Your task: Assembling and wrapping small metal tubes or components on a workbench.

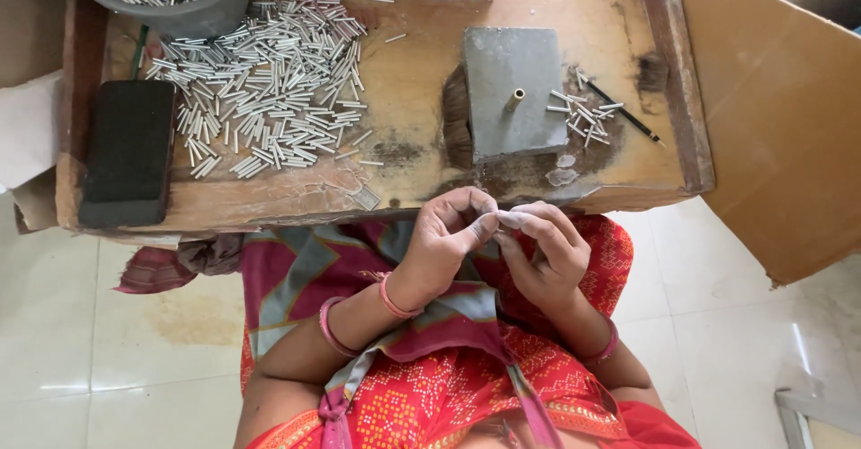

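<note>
My left hand (446, 234) and my right hand (549, 253) meet fingertip to fingertip over my lap, just in front of the wooden workbench (421, 175). Together they pinch a small pale piece (499, 221); I cannot tell what kind of piece it is. On the bench straight beyond the hands stands a grey metal block (502, 63) with a short brass peg (514, 99) rising from it. A few short silver tubes (583, 113) lie just right of the block.
A large heap of silver tubes (269, 81) covers the bench's left half, below a grey bowl (193, 14) holding more. A black pad (130, 148) lies far left, a thin dark stick (626, 115) right of the block. Cardboard (780, 117) leans at the right.
</note>
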